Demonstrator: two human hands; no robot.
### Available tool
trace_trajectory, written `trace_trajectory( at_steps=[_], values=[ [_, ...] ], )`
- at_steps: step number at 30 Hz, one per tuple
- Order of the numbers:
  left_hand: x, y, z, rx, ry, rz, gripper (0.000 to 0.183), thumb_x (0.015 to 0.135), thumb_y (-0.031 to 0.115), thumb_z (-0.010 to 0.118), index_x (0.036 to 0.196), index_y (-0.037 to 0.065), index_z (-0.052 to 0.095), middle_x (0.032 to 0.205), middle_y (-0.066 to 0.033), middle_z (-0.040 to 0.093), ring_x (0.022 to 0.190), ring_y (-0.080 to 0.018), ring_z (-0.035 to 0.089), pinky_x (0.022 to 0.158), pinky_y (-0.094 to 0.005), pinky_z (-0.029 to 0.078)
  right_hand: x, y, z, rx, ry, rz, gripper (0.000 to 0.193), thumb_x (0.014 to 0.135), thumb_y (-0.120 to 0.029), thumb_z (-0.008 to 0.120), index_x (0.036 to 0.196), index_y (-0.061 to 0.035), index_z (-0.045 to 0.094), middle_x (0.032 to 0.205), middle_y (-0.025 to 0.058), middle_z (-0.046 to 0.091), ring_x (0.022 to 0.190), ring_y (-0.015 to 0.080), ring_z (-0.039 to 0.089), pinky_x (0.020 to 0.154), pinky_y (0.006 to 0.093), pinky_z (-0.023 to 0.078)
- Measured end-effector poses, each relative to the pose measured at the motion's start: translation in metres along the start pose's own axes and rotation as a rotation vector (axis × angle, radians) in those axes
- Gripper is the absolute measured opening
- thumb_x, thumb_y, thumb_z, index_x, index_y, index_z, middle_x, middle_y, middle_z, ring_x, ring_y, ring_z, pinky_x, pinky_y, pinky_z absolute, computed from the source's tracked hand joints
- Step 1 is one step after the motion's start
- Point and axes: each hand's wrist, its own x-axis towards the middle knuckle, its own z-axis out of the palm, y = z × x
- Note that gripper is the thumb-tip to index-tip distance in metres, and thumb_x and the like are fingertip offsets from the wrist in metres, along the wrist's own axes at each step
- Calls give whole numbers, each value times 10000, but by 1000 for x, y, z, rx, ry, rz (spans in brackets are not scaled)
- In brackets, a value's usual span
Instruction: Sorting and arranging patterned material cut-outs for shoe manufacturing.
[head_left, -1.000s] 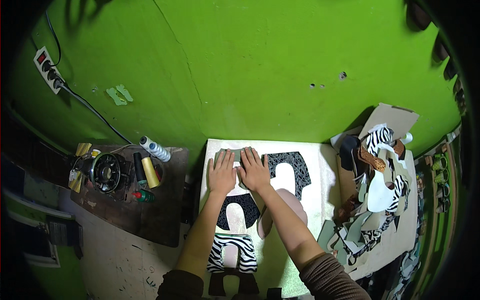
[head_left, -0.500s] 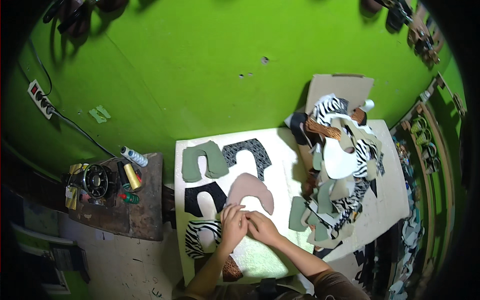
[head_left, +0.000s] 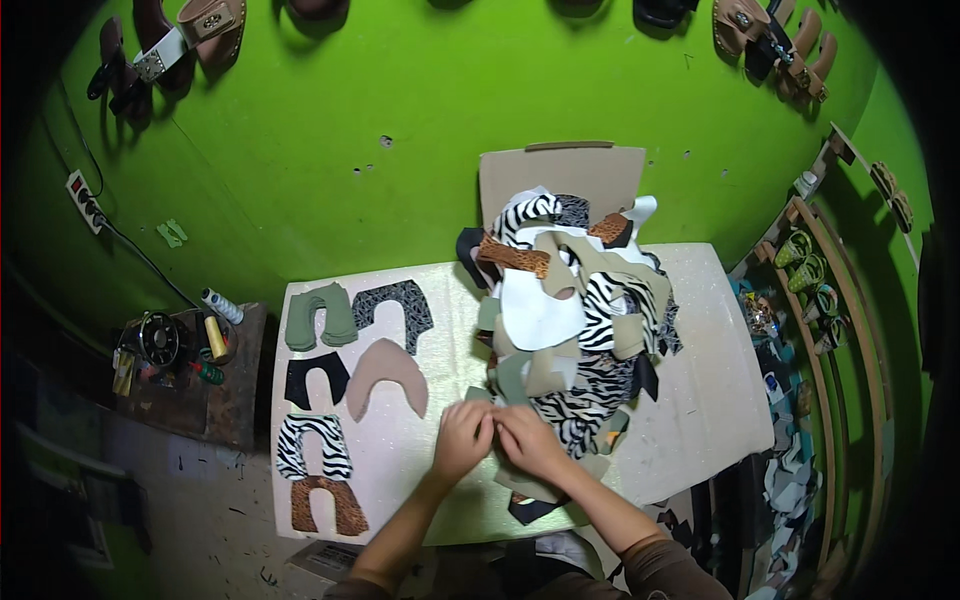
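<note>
Left hand (head_left: 464, 438) and right hand (head_left: 530, 440) have drifted from the pink U-shaped piece (head_left: 388, 360) over to the scrap pile (head_left: 545, 315), fingertips together, can't tell if they're pinching anything. Pile's heaped just beyond them on the whitish table (head_left: 700, 380), cardboard (head_left: 562, 172) standing up behind.

"What's on the pale table (head_left: 710, 340), going by the clock from its middle?"

"Toward ten, a stack of green arches (head_left: 303, 327); just beside it, a dark patterned arch (head_left: 391, 292)."

"Around nine?"

"A black arch (head_left: 298, 385) and a pinkish arch (head_left: 380, 361)."

"Eight?"

"A zebra-striped arch (head_left: 293, 450), then a mottled brown arch (head_left: 303, 507)."

"One?"

"A jumbled heap (head_left: 541, 317) of mixed pieces, reaching down toward six."
</note>
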Motion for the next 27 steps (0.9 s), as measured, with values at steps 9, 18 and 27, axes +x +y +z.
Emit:
trace_trajectory(
  at_steps=[9,18,27],
  values=[
    [120,23,31,650,68,219,459,749,48,551,1204,60,494,1248,-158,464,1131,-340,444,973,-423,331,76,45,-117,-666,-41,-246,515,773,-48,492,1278,-141,452,1293,141,441,1216,329,398,1028,457,285],
    [125,35,24,525,96,183,209,755,116,598,962,96,619,955,-58,621,937,-217,568,848,-348,400,106,84,-130,-501,-76,-344,301,767,-69,523,1060,-105,585,1067,76,594,1057,251,529,915,414,396],
    [117,33,-47,-424,147,-110,207,873,187,592,935,-11,595,817,-19,584,779,-103,533,697,-246,436,149,6,-125,-33,-1,-323,243,807,-53,520,1040,-50,589,944,120,631,802,290,598,720,358,480]
  ],
)
